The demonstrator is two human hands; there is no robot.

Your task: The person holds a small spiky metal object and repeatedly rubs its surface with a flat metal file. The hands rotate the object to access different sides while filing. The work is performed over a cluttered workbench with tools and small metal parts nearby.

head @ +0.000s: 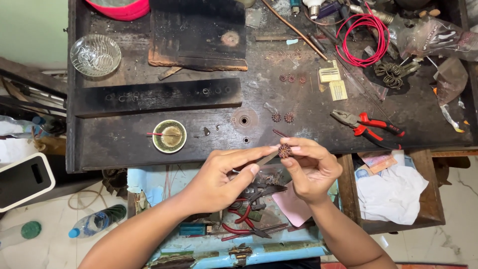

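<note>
At frame centre, the right hand (311, 169) pinches a small spiky brown ornament (285, 150) steady while the left hand (224, 177) grips tweezers (267, 158) against it; red-handled pliers (368, 127) lie to the right on the dark table (149, 139).

Worktop (149, 134): dark, scorched wood, rough and matt. Bowl (95, 55), upper left: clear ribbed glass. Pliers (366, 128), right: dull metal, glossy red plastic grips. Spiky ornament (285, 151), centre: coppery metal.

Bare bench (308, 127) ahead; pliers (368, 127) right, small dish (169, 136) left.
</note>
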